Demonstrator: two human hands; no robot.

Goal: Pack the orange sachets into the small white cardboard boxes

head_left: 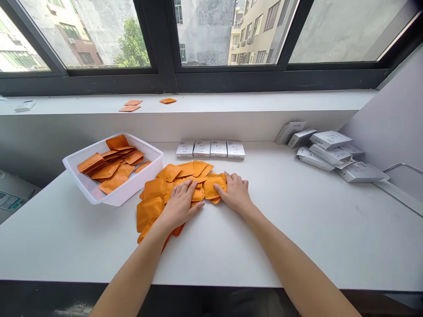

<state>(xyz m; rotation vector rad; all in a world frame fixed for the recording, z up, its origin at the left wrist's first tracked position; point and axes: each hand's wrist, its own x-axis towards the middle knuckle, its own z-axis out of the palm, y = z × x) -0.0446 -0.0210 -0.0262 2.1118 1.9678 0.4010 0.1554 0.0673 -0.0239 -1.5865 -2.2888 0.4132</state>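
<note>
White table (297, 246), left hand (180, 200) perhaps hiding packets (153, 189)

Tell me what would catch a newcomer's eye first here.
The heap of orange packets in the middle of the white table, with both hands on it. Next, the white bin of more orange packets, left of the heap, and the jumbled boxes at the right.
</note>
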